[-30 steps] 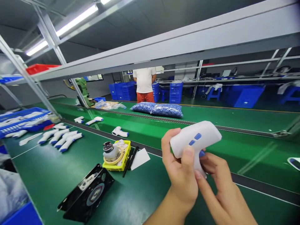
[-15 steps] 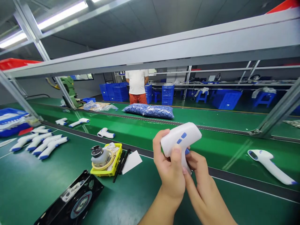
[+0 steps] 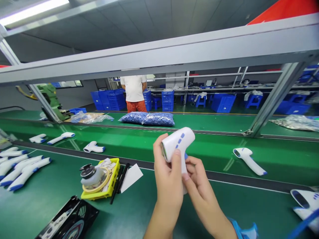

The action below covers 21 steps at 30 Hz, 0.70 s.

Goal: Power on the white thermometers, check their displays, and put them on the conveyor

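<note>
Both my hands hold a white infrared thermometer gun with blue buttons, its head tilted up to the right. My left hand wraps round the screen end of the head, thumb below the buttons. Around the handle, the fingers of my right hand are closed, just under the blue trigger; they hide most of the grip. Beyond my hands, a similar thermometer lies on the green belt to the right. Further left on the belt lie several more, one thermometer being the closest.
Several thermometers lie grouped at left. A yellow basket holds a bottle, with black pens and white paper beside it. A black fan-like device sits in front. Overhead runs a metal beam. A person stands beyond the blue bags.
The view has swung right, so the surroundings shift left and more thermometers show at the right edge. The held thermometer has turned, showing three buttons and its screen end's rim.
</note>
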{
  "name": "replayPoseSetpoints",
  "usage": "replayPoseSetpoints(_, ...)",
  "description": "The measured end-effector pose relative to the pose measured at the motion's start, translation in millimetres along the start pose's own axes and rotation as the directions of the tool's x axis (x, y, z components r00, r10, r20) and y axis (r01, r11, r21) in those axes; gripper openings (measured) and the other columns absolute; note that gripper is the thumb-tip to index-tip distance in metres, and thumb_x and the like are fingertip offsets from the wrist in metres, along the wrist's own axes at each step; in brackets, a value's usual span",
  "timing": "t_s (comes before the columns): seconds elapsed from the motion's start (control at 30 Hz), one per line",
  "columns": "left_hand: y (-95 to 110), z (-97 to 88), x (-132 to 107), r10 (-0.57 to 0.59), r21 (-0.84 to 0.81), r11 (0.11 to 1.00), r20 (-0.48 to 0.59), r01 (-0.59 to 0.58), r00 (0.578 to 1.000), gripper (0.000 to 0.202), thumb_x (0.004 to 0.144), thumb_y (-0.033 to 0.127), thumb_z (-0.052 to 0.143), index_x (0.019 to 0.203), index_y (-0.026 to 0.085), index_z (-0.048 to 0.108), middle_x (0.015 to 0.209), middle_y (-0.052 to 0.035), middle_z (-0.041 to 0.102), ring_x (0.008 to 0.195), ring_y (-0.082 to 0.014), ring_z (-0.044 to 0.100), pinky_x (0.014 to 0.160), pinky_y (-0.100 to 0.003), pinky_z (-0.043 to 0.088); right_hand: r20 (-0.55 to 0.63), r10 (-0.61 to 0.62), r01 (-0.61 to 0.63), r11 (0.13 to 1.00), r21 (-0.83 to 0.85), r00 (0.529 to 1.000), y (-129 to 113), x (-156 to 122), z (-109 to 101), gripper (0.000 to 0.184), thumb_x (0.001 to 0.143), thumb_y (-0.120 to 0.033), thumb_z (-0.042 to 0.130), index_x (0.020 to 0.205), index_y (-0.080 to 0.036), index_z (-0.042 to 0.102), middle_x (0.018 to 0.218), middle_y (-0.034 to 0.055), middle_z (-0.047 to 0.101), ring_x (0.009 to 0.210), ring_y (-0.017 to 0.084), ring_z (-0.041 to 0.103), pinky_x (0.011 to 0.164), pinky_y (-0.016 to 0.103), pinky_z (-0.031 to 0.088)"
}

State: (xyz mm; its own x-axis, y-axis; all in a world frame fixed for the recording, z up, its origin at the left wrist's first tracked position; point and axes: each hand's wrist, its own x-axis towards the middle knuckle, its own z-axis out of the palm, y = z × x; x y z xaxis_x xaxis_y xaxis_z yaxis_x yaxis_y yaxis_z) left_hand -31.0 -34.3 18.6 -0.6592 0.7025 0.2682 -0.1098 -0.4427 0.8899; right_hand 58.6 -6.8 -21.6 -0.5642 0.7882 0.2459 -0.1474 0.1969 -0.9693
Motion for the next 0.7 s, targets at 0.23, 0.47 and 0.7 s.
replayPoseSetpoints(0.23, 3, -1.7, 2, 0.072, 0.091, 0.994, -0.086, -0.064, 0.994, 0.055, 0.083, 0.035, 0.069, 0.133, 0.031, 0.046, 0.115, -0.0050, 0.065, 0.095, -0.0192, 0.068, 0.079, -0.028, 0.055, 0.077, 0.062, -0.079, 0.968, 0.238, 0.995, 8, 3, 6, 0.038, 0.095, -0.044, 0.052, 0.130, -0.030, 0.045, 0.135, 0.0059, 0.055, 0.126, 0.019, 0.052, 0.104, 0.031, 0.043)
replayPoseSetpoints(0.47, 6, -3.6, -6, 0.310, 0.522, 0.811, 0.002, -0.265, 0.951, 0.048, 0.078, 0.031, 0.075, 0.122, 0.036, 0.058, 0.119, -0.0001, 0.064, 0.097, -0.0176, 0.065, 0.077, -0.026, 0.053, 0.129, 0.169, -0.213, 0.755, 0.620, 0.977, 11, 9, 13, 0.049, 0.090, -0.041, 0.060, 0.135, -0.026, 0.050, 0.124, 0.0079, 0.064, 0.118, 0.023, 0.059, 0.101, 0.039, 0.046)
replayPoseSetpoints(0.7, 3, -4.3, -1, 0.074, 0.243, 0.968, -0.036, -0.063, 0.997, 0.046, 0.087, 0.035, 0.062, 0.131, 0.034, 0.049, 0.118, -0.0042, 0.063, 0.098, -0.0199, 0.065, 0.081, -0.030, 0.053, -0.001, -0.004, 0.004, 0.988, 0.157, 1.000, 8, 3, 6, 0.026, 0.098, -0.043, 0.046, 0.118, -0.026, 0.051, 0.111, 0.0058, 0.064, 0.097, 0.017, 0.064, 0.083, 0.029, 0.052)
